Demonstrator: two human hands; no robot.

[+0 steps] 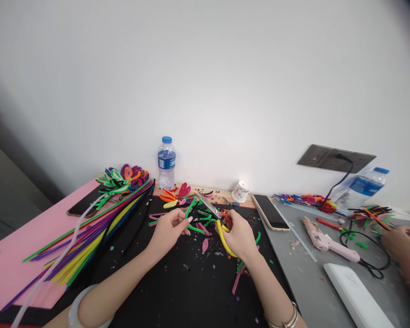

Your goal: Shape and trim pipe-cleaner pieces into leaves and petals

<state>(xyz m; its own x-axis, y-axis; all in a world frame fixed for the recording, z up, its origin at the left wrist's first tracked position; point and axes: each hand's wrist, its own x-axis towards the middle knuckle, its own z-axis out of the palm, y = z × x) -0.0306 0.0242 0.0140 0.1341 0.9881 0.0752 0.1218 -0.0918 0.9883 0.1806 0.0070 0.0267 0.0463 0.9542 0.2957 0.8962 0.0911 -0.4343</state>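
My left hand (171,229) is closed in a pinch on a short green pipe cleaner (191,207), which sticks up past the fingertips. In my right hand (239,234) is a pair of scissors (209,204) with orange handles, its blades pointing up and left towards the left hand. A yellow pipe cleaner (225,241) curves down from the right fingers; how it is held is partly hidden. Cut green and pink pipe cleaner pieces (201,228) lie between both hands on the black mat (191,291). A pink leaf-shaped bit (205,246) rests just below them.
Long coloured pipe cleaners (99,237) lie left on pink card (10,255). A water bottle (166,164), paper cup (240,191) and phone (270,212) stand or lie behind. Rightward are a glue gun (328,241), its cable, a white case (355,296) and another person's hand (401,243).
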